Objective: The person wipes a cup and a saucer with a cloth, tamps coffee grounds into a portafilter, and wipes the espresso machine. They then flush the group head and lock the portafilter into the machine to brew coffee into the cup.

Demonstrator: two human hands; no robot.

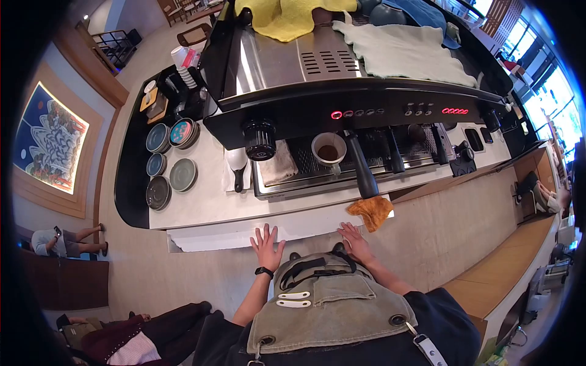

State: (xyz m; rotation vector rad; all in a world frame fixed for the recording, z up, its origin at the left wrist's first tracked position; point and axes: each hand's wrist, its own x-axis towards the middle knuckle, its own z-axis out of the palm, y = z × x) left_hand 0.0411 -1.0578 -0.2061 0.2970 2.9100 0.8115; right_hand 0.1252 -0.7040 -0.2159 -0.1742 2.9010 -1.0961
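My left hand [267,247], with a black watch on the wrist, has its fingers spread at the counter's front edge and holds nothing. My right hand [356,243] is also spread at that edge, just left of an orange cloth [371,213], and looks empty. Beyond them stands a coffee machine [287,91] with a lit red button. On its drip tray a white cup [329,149] holds some brown liquid. A black-handled portafilter [362,168] sticks out beside the cup, toward me.
Stacked saucers [183,175] and a scoop [238,168] lie on the counter's left part. Yellow [287,18] and pale cloths [403,52] cover the machine top. Other people are at the lower left [140,341], far left [61,242] and right [540,194].
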